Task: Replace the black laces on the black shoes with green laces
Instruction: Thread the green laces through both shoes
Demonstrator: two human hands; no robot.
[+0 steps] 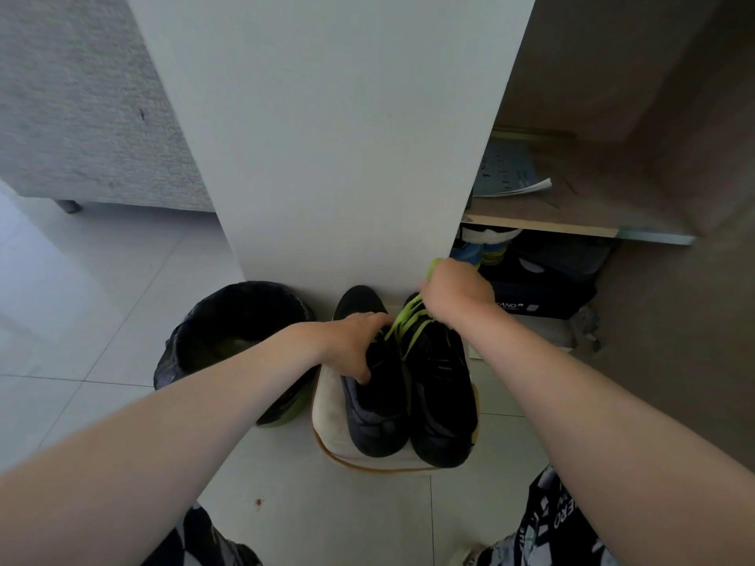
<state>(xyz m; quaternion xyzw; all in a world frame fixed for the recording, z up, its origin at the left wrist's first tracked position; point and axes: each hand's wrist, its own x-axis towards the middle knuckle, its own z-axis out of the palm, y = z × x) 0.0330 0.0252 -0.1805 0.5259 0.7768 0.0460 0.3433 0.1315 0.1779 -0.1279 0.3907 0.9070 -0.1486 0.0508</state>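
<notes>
Black shoes [437, 402]: toes toward panel [327, 157] (heels near). Left hand [351, 345] grips one, right hand [453, 292] green lace [408, 320].

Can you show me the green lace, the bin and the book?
green lace [404, 314]: head view, on the stretched strands.
bin [186, 332]: head view, on its left rim.
book [506, 169]: head view, on its cover.

White flat vertical panel [327, 136] fills centre frame. Grey fabric sofa [81, 116] upper left, on short metal leg [67, 206]. Pale glossy tiled floor [81, 300] left and bottom, brightest at left edge. Open brown wooden cabinet [653, 96] right; its wooden shelf [572, 214] carries bluish printed papers [506, 173], dark box [543, 288] beneath. Round bin lined with black plastic bag [228, 320] left of centre, against panel.
</notes>
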